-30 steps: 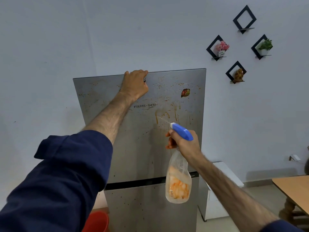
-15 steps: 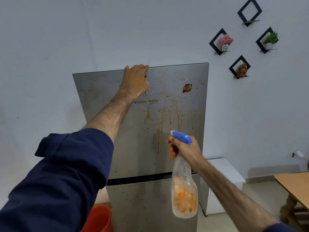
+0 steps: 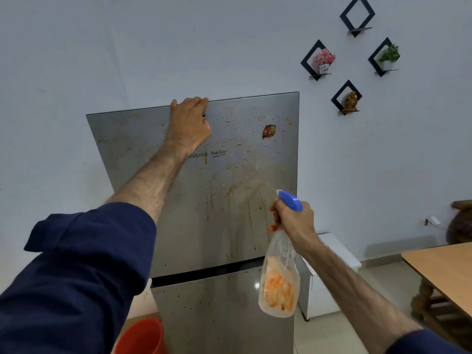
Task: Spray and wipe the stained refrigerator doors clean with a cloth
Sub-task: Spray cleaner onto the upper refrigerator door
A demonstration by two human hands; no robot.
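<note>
The grey upper refrigerator door (image 3: pixel 138 154) is speckled with brown spots, and orange-brown streaks run down its middle. The lower door (image 3: pixel 217 318) carries dark specks. My left hand (image 3: pixel 189 123) grips the upper door's top edge, fingers curled over it. My right hand (image 3: pixel 297 222) holds a clear spray bottle (image 3: pixel 279 284) with orange liquid by its neck, a finger on the trigger. Its blue nozzle (image 3: pixel 290 200) points at the right part of the upper door, with a faint mist in front. No cloth is in view.
A red bucket (image 3: pixel 143 335) stands on the floor left of the fridge. A low white cabinet (image 3: pixel 332 272) sits to its right. A wooden table (image 3: pixel 444 267) fills the right edge. Black diamond wall shelves (image 3: pixel 318 60) hang above.
My right hand has carried the spray bottle to the right. The brown streaks on the upper door have run further down. My left hand stays on the top edge.
</note>
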